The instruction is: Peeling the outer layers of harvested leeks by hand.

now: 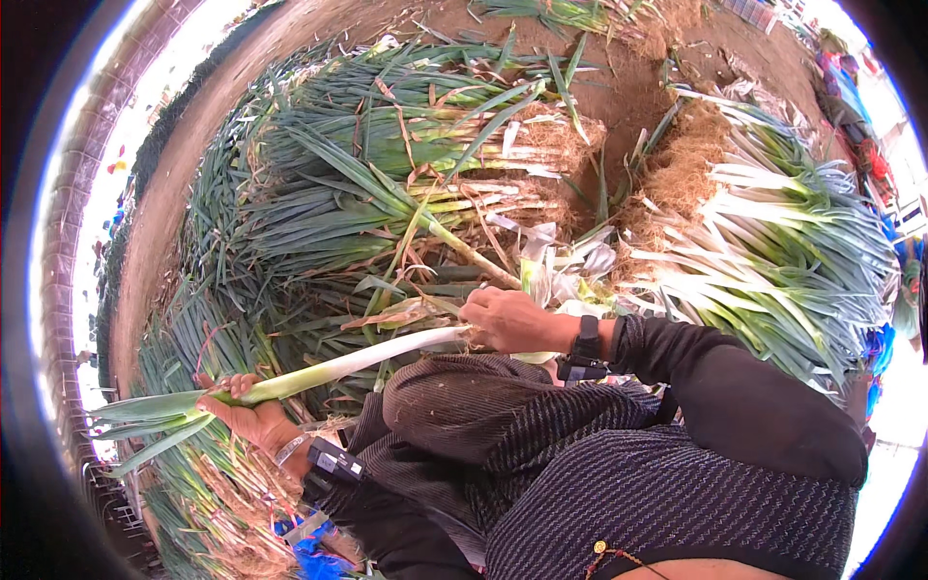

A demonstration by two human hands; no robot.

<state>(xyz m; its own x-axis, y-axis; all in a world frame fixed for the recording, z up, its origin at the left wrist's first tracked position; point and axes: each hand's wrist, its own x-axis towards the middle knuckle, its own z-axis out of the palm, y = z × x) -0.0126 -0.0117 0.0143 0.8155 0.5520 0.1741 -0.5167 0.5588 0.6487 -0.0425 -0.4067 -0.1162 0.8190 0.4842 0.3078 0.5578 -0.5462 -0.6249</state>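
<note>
A single leek (358, 363) with a smooth white stem lies slanted across my lap, its green leaves fanning out at the far left. My left hand (253, 416) is closed round it where the stem turns green. At the white root end, my right hand (512, 319) is closed with the fingers bent against the leek; the fingertips are partly hidden. Just beyond my right hand, another leek (474, 255) with dry outer skin slants down from the pile. Torn pale peelings (546, 275) lie beside that hand.
A big heap of untrimmed leeks (319, 213) covers the ground ahead and to the left. On the right lies a stack of clean white leeks (764, 222), roots facing inward. More leeks (217, 493) lie at lower left near a blue plastic piece (321, 561). Bare soil (628, 92) shows between piles.
</note>
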